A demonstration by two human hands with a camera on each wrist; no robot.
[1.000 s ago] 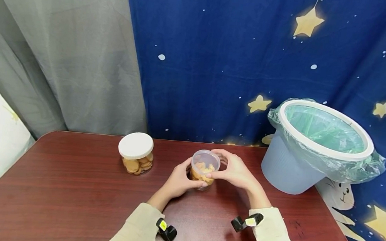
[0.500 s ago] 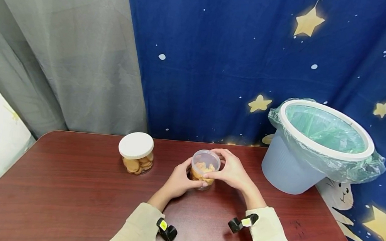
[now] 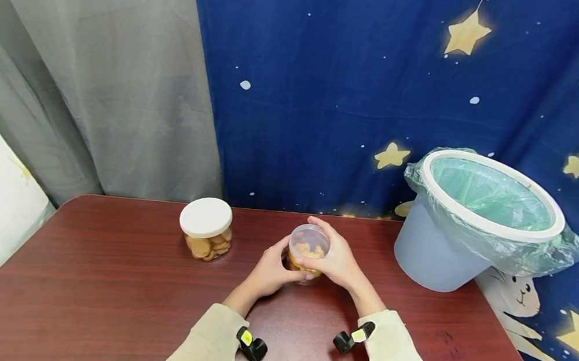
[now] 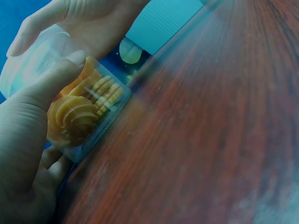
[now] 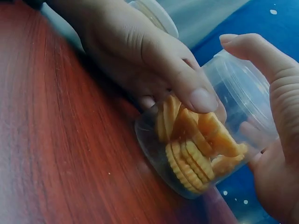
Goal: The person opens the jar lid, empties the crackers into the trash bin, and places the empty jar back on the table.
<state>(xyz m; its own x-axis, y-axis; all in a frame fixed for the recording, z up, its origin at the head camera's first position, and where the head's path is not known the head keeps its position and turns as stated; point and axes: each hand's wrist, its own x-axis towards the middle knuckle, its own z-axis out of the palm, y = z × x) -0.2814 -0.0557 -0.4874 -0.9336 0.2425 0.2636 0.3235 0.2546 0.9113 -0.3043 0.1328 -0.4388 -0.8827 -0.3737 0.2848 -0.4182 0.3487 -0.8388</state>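
Observation:
A small clear plastic jar with a translucent top stands upright on the table between both hands. Golden ridged cookies fill its lower part. My left hand grips the jar's body from the left, thumb across the near side. Around the top rim curls my right hand, with its thumb on the near edge and fingers reaching over the far edge. In the right wrist view, the left thumb lies across the jar wall, and the right fingers arch around the top.
A larger jar with a white lid and round cookies stands at the back left of the reddish wooden table. At the back right is a blue bin with a green liner. Grey and blue star-patterned curtains hang behind.
My right hand has turned around the jar's top, its wrist swinging left and its fingers reaching further over the far rim. My left hand and the jar stay in place.

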